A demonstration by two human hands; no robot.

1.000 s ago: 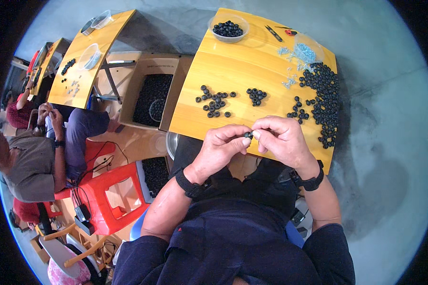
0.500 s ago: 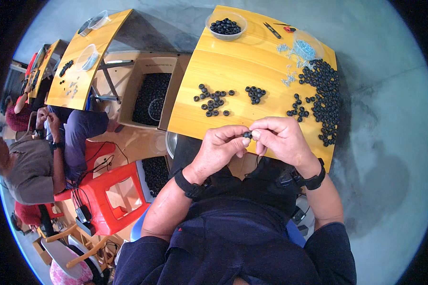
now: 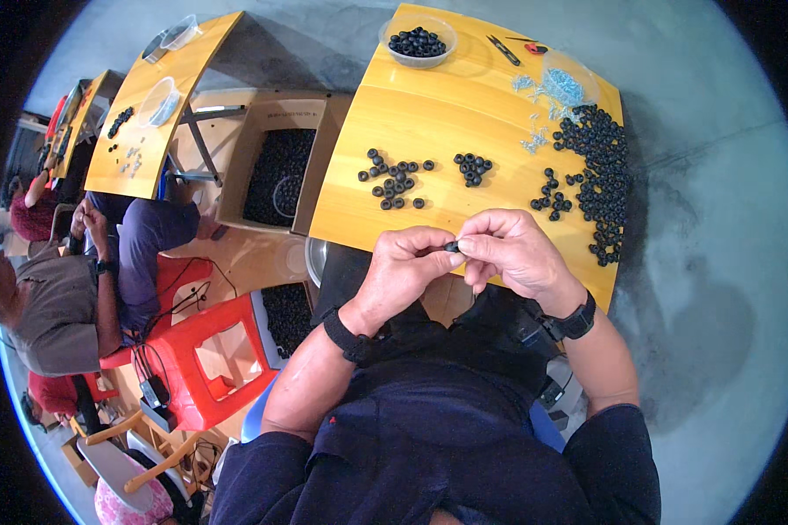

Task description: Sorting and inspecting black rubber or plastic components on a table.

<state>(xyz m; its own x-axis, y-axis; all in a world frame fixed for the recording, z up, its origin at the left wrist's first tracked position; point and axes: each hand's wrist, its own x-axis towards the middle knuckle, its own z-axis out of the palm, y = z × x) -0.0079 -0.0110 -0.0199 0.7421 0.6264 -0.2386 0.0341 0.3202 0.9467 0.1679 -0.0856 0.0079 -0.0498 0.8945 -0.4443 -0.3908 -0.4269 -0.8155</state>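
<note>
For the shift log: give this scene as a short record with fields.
left hand: pinches a small black ring with the right
right hand: fingertips on the same ring
table: yellow wood, loose black rings heaped at right, small clusters mid
bowl: clear, holds black rings, far edge
screws: silvery pile beside the heap
box: left of table, full of black rings

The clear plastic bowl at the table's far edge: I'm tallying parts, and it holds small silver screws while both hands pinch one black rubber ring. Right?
Not quite. The head view shows the clear plastic bowl holding black rubber rings, not screws. The left hand and right hand do pinch one small black rubber ring between them.
</note>
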